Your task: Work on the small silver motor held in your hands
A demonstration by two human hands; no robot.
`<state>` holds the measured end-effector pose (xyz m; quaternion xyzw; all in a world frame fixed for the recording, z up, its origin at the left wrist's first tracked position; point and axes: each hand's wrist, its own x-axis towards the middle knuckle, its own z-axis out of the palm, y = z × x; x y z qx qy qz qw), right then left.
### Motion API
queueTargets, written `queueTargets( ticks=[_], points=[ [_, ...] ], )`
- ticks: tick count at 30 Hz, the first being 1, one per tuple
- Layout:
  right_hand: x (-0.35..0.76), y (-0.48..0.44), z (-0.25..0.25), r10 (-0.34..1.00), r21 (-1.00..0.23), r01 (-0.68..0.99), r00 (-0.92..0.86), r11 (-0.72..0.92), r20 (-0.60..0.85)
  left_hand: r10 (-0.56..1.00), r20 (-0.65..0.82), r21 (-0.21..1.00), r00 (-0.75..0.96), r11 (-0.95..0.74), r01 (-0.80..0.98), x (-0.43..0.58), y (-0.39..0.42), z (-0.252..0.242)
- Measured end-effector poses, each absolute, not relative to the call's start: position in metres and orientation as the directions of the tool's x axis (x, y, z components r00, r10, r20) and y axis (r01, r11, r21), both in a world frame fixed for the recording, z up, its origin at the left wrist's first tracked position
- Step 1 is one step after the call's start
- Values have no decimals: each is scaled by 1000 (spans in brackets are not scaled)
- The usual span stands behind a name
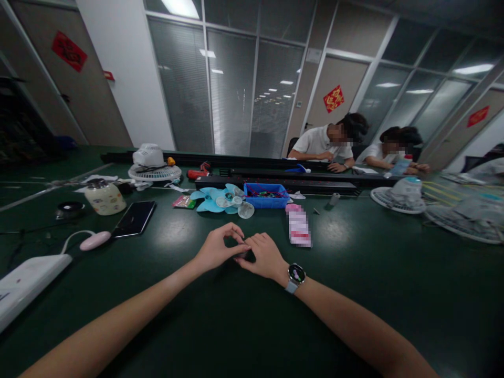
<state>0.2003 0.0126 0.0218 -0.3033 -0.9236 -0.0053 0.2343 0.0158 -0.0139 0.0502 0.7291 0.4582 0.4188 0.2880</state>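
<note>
Over the dark green table, my left hand (217, 248) and my right hand (266, 255) meet at the fingertips. Between them sits a small dark thing (244, 255), mostly covered by my fingers, so its kind cannot be made out. The left fingers arch with the thumb pressed in against it, and the right thumb and curled fingers close on it from the other side. A round watch (296, 274) is on my right wrist. Beyond my hands lie light blue fan blades (216, 199) and a blue bin (266, 201) of wires and small parts.
To the left are a phone (136, 218), a patterned bottle (104, 197), a white power strip (33, 283) and a fan head (153, 170). A pink-and-white packet (298, 226) lies right of centre. Black rails (275, 185) cross the back; two people sit behind them. More fan parts (401, 195) stand right.
</note>
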Motion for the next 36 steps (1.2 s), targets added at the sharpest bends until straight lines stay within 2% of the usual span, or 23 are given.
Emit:
queueTargets(
  ticks=[5,10,15,23,36],
  points=[
    [201,16,20,547,-177,528,-716,831,434,912,346,811,219,-408,419,17,-16,50],
    [202,16,19,551,-173,535,-711,827,438,885,327,841,331,-432,326,12,-13,52],
    [202,15,20,557,-196,530,-708,825,434,873,272,896,406,-383,224,10,-11,54],
    [201,15,19,550,-206,517,-707,831,445,904,260,893,340,-359,272,11,-13,50],
    [200,14,15,535,-110,553,-706,826,464,908,337,879,249,-399,262,17,-18,38]
  ],
)
